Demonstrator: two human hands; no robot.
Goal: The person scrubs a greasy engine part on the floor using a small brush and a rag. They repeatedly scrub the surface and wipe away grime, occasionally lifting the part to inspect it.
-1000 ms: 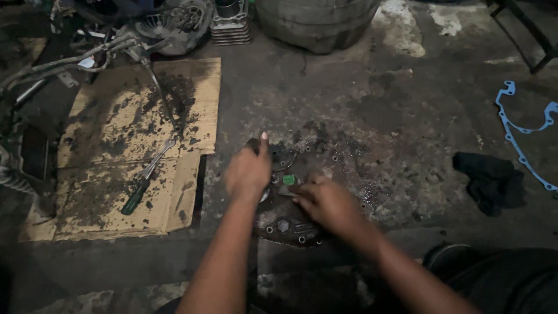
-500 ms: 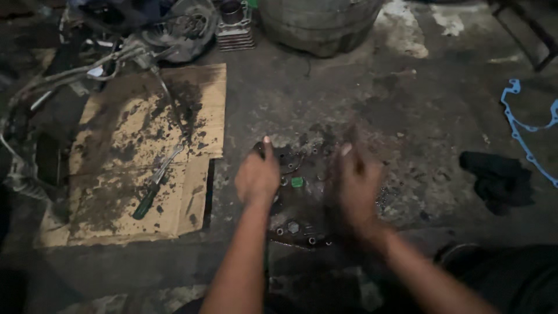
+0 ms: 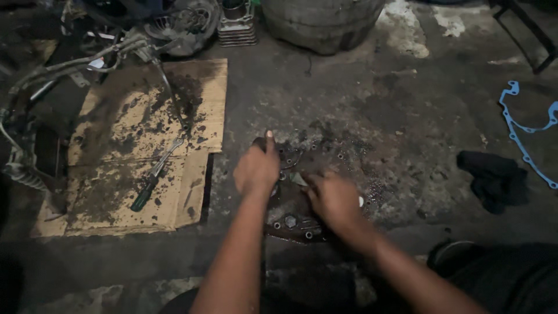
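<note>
A dark, oily metal engine cover with bolt holes lies flat on the grimy concrete floor in front of me. My left hand rests on its left top edge, fingers curled over it and one finger pointing up. My right hand presses down on the cover's middle, fingers closed around something small and greenish that is mostly hidden. Both forearms reach in from the bottom of the view.
Oil-stained cardboard lies at left with a green-handled screwdriver and a wrench on it. Engine parts and a large round drum stand at the back. A black rag and a blue gasket lie at right.
My right hand lifted off the cover half a second ago and has come back down onto its middle. My left hand stayed on the cover's left edge.
</note>
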